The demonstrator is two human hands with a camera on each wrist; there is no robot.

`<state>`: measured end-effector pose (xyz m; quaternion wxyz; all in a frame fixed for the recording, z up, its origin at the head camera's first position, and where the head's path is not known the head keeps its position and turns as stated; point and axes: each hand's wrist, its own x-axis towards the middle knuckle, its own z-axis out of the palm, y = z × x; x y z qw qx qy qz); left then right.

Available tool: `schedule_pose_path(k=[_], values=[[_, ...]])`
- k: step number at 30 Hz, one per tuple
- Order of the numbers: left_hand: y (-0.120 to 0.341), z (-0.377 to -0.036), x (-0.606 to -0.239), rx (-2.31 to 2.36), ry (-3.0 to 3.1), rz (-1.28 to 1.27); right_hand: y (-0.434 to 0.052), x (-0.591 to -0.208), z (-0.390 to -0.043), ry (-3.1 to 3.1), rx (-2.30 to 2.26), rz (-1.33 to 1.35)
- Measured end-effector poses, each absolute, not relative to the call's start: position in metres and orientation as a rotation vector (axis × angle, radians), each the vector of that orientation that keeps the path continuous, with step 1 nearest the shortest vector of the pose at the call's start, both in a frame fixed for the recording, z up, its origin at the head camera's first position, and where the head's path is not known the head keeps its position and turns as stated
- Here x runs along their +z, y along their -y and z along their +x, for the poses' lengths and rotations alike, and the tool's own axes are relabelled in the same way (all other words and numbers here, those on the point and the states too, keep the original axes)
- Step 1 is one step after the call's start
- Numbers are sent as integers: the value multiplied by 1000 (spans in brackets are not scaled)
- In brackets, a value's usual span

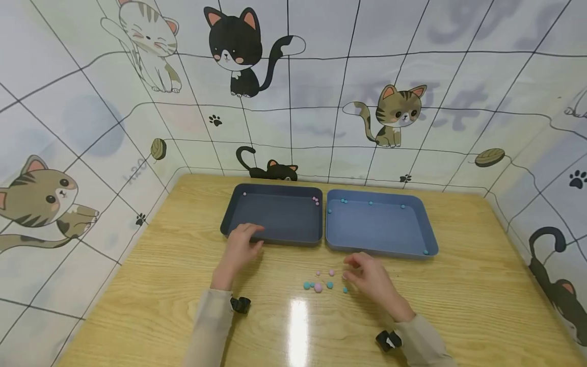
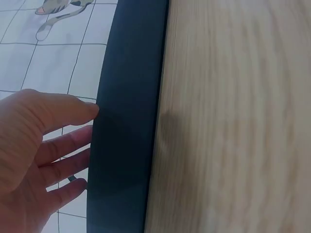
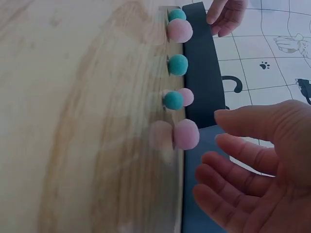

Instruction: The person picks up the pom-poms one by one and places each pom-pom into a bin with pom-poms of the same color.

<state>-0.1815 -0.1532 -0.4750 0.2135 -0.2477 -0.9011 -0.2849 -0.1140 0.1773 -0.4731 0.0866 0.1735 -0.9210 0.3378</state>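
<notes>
Two shallow trays sit side by side on the wooden table: a dark blue-grey tray [image 1: 274, 239] on the left and a lighter blue tray [image 1: 380, 250] on the right. My left hand [image 1: 243, 243] rests open on the dark tray's front rim [image 2: 124, 145], fingers straight. My right hand [image 1: 367, 272] hovers open just right of a small cluster of pink and teal pom-poms [image 1: 323, 283] on the table, holding nothing. In the right wrist view the pom-poms [image 3: 177, 97] lie close to my fingertips [image 3: 228, 145]. A few pink balls [image 1: 315, 200] lie in the dark tray, teal balls [image 1: 370, 203] in the light one.
Cat-patterned wall panels [image 1: 293, 102] enclose the table on the left, back and right. The wooden tabletop [image 1: 160, 285] stretches bare to the left and right of the hands. A light glare [image 1: 298, 321] shines near the front edge.
</notes>
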Motion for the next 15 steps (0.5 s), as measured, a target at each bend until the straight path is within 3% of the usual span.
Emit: schedule_pose_path(k=[15], values=[[165, -188, -474, -946, 2711, -594, -176, -481, -121, 2853, 968, 578]])
